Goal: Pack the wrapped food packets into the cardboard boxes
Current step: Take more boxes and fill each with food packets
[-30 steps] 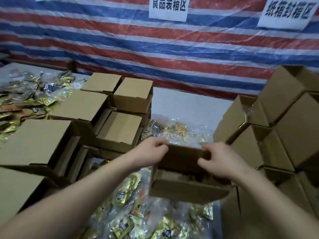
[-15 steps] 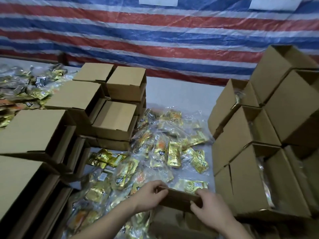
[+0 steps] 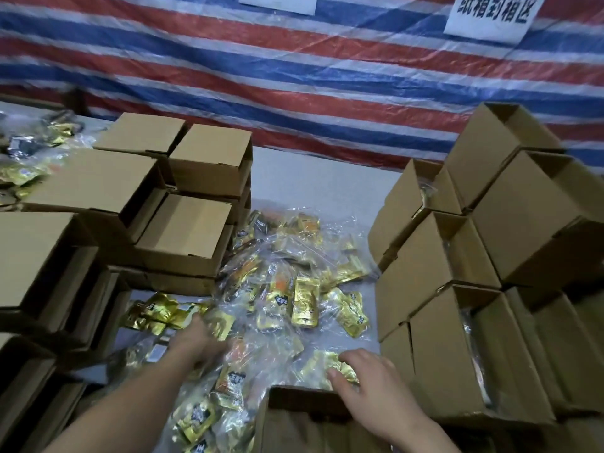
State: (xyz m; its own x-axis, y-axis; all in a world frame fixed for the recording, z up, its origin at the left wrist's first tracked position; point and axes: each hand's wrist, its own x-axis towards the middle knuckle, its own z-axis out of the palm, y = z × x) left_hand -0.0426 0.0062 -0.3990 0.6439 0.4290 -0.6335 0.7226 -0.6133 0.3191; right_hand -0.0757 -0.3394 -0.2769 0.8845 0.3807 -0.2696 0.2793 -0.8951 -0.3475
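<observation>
Nearest the camera, an open cardboard box sits at the bottom edge of the view, its far rim just under the right hand. That hand lies over the rim with its fingers spread and relaxed, the fingertips touching a gold packet in clear wrap; its grip is open and closes on nothing. The left hand reaches forward into the heap of packets, blurred by motion, so I cannot tell whether its grip is open or closed on anything.

The heap of gold and orange wrapped packets, many inside clear plastic bags, covers the middle of the grey counter between two groups of boxes. To the right stands a stack of open boxes tipped on their sides, some with clear-wrapped packets showing in their mouths. To the left is a stack of closed boxes, piled several high.

Farther left, more loose packets lie on the counter. Behind everything hangs a red, white and blue striped tarp bearing two white paper signs.
</observation>
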